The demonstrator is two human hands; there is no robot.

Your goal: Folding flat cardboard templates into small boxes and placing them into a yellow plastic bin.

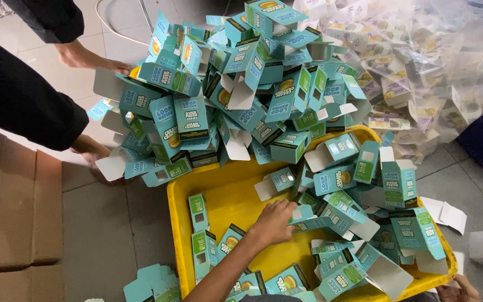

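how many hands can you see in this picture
4. The left hand presses cartons in the yellow tub; the right hand shows at the bottom right edge. Another person's two hands reach into the pile's left side.

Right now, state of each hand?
Left hand: fingers curled on a teal carton in the yellow bin.
Right hand: at the bin's corner, grip cannot be told.

Teal folding cartons (252, 89) heap over a yellow tub (225, 201); pale cartons in plastic bag (420, 61) behind.
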